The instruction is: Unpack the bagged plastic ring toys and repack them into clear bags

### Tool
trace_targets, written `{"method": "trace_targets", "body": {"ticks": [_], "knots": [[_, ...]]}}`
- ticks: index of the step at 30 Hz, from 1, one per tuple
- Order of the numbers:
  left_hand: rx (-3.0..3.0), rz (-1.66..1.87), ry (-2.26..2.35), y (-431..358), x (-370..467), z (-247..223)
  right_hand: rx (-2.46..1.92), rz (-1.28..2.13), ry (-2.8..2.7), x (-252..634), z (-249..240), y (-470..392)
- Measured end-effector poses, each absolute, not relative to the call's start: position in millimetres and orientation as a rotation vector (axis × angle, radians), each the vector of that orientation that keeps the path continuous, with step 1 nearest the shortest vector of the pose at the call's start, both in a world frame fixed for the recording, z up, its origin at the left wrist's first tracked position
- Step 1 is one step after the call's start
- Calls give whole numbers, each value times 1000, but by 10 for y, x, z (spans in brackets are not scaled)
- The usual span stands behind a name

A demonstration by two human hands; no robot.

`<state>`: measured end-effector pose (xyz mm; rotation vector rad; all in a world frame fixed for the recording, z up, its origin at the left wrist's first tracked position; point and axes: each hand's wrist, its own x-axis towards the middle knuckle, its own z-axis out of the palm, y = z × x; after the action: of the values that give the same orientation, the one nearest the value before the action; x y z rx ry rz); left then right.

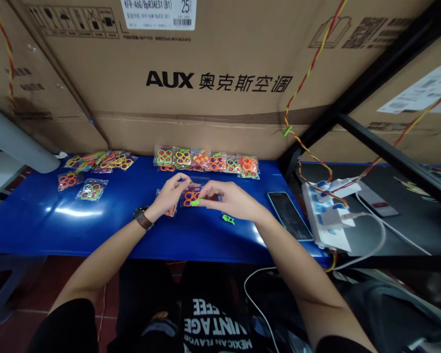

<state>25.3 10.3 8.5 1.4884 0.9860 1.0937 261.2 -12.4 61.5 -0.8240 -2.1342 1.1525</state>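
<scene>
My left hand (pixel 172 194), with a dark watch on its wrist, has thumb and finger pinched at the upper edge of a clear plastic bag. Orange rings (pixel 189 198) show through this bag between my hands. My right hand (pixel 231 198) is closed on a small bright green plastic piece (pixel 195 202), in front of the bag. Its exact shape is partly covered by my fingers. Another green plastic piece (pixel 228 219) lies on the blue table just below my right hand. A second bag with orange rings (pixel 171 212) sits partly hidden beside my left hand.
Bags of coloured rings (pixel 217 162) line the back of the blue table (pixel 95 230); more bags (pixel 113 160) are piled at left. A phone (pixel 289 215) and a white power strip (pixel 325 215) with cables lie right. Large cardboard boxes (pixel 206 103) stand behind.
</scene>
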Motion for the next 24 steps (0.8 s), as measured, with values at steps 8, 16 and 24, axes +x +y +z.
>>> {"method": "trace_targets", "body": {"ticks": [8, 16, 24], "knots": [[1542, 1191, 1011, -62, 306, -18, -986, 319, -2039, 2365, 218, -75], [1392, 1189, 991, -83, 348, -16, -1204, 98, -2181, 2279, 70, -98], [1451, 1185, 1054, -101, 376, -29, -1298, 94, -2166, 2244, 75, -72]]}}
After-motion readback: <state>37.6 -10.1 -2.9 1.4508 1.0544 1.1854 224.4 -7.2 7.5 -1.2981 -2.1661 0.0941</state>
